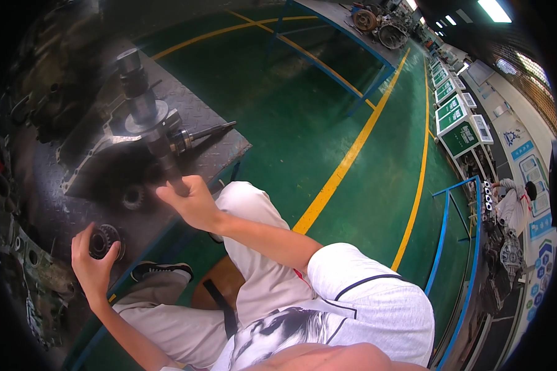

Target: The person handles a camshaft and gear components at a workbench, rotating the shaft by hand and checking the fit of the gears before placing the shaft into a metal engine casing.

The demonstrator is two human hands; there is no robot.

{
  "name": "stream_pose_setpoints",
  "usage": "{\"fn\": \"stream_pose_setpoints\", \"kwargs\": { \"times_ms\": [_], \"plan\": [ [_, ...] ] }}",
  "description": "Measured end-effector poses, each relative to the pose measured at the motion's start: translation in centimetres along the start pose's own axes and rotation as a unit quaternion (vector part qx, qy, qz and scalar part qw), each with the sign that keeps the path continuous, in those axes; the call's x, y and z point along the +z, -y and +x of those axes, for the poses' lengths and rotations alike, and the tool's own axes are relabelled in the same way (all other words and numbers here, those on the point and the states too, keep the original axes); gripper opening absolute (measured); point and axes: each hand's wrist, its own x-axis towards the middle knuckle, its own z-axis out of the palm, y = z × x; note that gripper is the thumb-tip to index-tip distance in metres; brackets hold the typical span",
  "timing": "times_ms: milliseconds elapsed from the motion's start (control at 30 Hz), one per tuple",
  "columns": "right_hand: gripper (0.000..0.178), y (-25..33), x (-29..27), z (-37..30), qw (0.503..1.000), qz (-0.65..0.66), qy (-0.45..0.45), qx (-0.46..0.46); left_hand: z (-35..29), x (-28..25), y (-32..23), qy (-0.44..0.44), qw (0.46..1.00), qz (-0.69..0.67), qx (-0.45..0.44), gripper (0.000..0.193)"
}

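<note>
A long stepped metal shaft (141,102) with a wide collar rises at a slant over the metal bench. My right hand (198,204) is closed around its lower end. At the bench's near edge, my left hand (93,263) curls its fingers and thumb around a toothed gear ring (107,242). A smaller gear (132,197) lies on the bench between my hands. Behind the shaft are a grey metal housing (80,162) and a thinner shaft with a pointed end (211,130), partly hidden.
Dark engine castings (34,247) crowd the bench's left side. The bench top (213,111) has a raised tread pattern. Across the green floor stands a blue-framed table (334,71) with machine parts. At right are a blue rail (438,241) and another person (515,201).
</note>
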Motion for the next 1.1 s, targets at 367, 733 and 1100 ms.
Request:
{"fn": "stream_pose_setpoints", "kwargs": {
  "times_ms": [367, 733, 1100],
  "plan": [
    [0.037, -0.16, 0.01, 0.17, 1.000, 0.008, 0.007, 0.004, -0.02, -0.30, -0.01, -0.014, 1.000, 0.014, 0.006, 0.050],
    [0.036, -0.25, 0.04, 0.14, 1.000, 0.010, 0.005, 0.014, -0.02, 0.46, 0.65, 0.022, 1.000, 0.012, 0.002, 0.053],
    [0.034, -0.70, -0.04, 0.13, 1.000, 0.004, 0.003, 0.003, -0.11, -0.05, 0.06, -0.014, 1.000, 0.014, -0.006, 0.051]
  ]
}}
